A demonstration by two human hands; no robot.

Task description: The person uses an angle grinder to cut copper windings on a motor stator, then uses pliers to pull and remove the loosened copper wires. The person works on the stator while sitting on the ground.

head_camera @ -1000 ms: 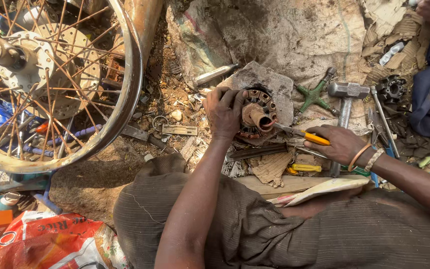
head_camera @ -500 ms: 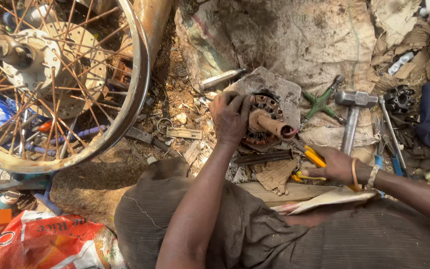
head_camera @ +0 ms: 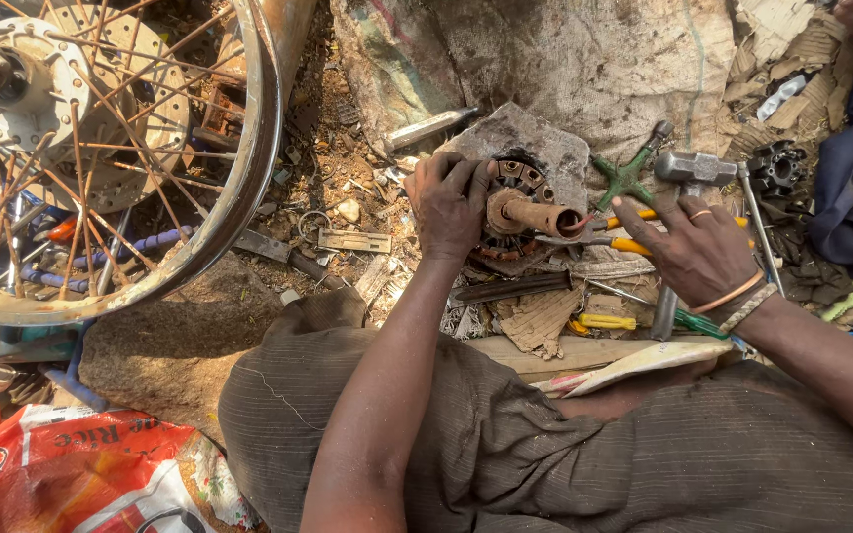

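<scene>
The left hand (head_camera: 449, 202) is curled over the left side of a rusty hub (head_camera: 515, 202), fingers bent across its top edge and thumb side pressed to its rim, gripping it. The hub sits on a flat grey stone (head_camera: 530, 138), and a rusty shaft (head_camera: 537, 214) sticks out of its middle toward the right.

The right hand (head_camera: 688, 247) lies right of the hub, palm down, fingers spread and nearly straight, not closed on anything. Its fingertips rest on or just above the yellow-handled pliers (head_camera: 612, 237), whose jaws point at the shaft's end; whether the fingers actually press the handles cannot be told. A ring shows on one finger and bangles on the wrist.

A hammer (head_camera: 691, 168) lies just right of the hub, its head beyond the right hand's fingers and its handle running under the palm. A green cross wrench (head_camera: 626, 178) lies between the hub and the hammer head. A dark flat file (head_camera: 510, 287) lies just below the hub. A spoked wheel (head_camera: 101, 148) stands well to the left of the hub.
</scene>
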